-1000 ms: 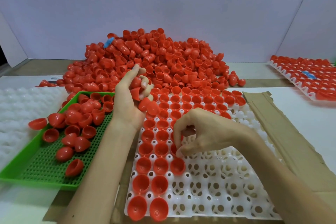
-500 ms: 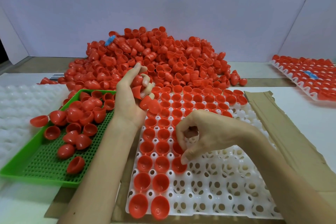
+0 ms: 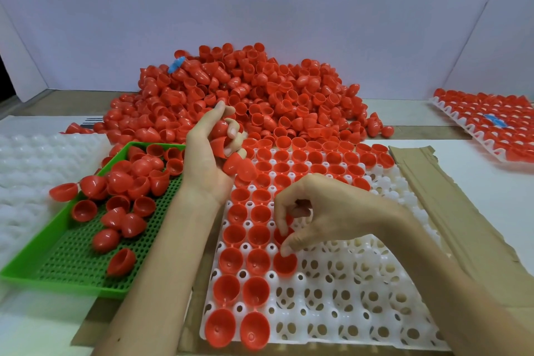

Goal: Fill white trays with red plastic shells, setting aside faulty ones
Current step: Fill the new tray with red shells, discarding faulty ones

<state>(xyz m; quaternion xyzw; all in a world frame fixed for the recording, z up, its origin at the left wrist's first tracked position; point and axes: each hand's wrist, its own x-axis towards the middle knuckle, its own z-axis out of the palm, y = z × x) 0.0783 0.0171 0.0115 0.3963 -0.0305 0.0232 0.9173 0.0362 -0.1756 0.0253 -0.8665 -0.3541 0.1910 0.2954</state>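
Observation:
A white tray [image 3: 361, 306] with round pockets lies in front of me, its far rows and left columns filled with red shells. My left hand [image 3: 209, 159] hovers over the tray's far left corner and grips a bunch of red shells [image 3: 231, 153]. My right hand [image 3: 320, 214] hangs over the tray's middle with curled fingers, its thumb tip touching a seated red shell [image 3: 286, 264] in the third column. Whether it pinches a shell is hidden by the fingers. Behind the tray rises a big pile of red shells [image 3: 260, 95].
A green perforated tray [image 3: 57, 269] at the left holds several loose red shells. Empty white trays [image 3: 29, 182] lie at the far left. A filled tray [image 3: 491, 127] sits at the far right. Torn cardboard [image 3: 462, 225] lies beside the working tray.
My right hand has lowered slightly toward the third column, its thumb now on the shell there. The left hand keeps its bunch of shells in about the same place.

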